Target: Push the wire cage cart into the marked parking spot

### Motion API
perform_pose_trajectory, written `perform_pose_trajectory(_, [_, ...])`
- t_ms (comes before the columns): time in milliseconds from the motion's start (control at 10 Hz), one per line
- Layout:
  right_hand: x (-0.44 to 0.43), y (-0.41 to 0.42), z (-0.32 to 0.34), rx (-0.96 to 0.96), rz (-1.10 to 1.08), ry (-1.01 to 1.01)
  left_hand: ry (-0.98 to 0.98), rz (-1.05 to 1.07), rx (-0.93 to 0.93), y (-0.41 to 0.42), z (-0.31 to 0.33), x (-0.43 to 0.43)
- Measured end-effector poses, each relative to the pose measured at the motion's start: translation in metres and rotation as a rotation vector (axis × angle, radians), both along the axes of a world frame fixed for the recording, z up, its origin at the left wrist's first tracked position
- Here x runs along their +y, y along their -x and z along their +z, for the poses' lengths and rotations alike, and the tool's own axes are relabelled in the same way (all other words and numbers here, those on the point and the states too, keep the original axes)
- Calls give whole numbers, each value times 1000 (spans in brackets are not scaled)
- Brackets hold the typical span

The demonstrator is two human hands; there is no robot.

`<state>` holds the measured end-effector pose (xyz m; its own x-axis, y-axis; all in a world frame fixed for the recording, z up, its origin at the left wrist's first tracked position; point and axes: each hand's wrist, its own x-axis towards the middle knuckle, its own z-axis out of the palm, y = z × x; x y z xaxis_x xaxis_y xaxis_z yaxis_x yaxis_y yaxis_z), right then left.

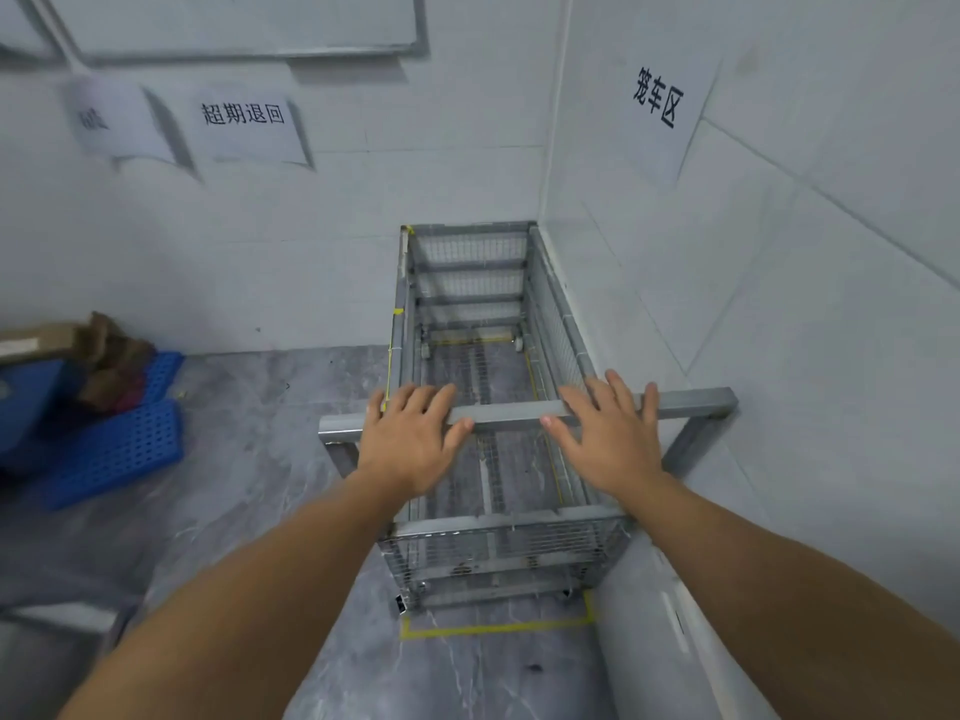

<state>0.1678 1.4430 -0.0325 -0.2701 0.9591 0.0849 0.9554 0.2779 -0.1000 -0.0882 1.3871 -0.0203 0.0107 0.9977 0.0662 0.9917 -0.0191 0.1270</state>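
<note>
The grey wire cage cart (467,283) stands in the corner, its far end against the back wall and its right side along the right wall. Its grey handle bar (511,410) runs across in front of me. My left hand (413,433) lies flat on the bar's left part, fingers spread and not curled around it. My right hand (605,433) lies flat on the right part in the same way. Yellow tape (493,627) marks the parking spot on the floor; its near line shows just in front of the cart's near end.
Blue perforated plastic pallets (119,444) and torn cardboard (104,356) lie on the floor at the left. Paper signs (244,116) hang on the back wall, and another sign (658,98) on the right wall. Grey marbled floor (270,459) stretches left of the cart.
</note>
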Motion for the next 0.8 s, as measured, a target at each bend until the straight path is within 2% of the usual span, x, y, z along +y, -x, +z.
perform_pose_trajectory(300, [12,-10,-7,19,33,-72,43,32,109,-2,-4,8])
perform_pose_trajectory(500, [7,-7,1,-5,28,17,150,53,49,-1,5,5])
perform_pose_trajectory(800, [-17,2,17,35,129,35,84,15,-23,-12,17,-15])
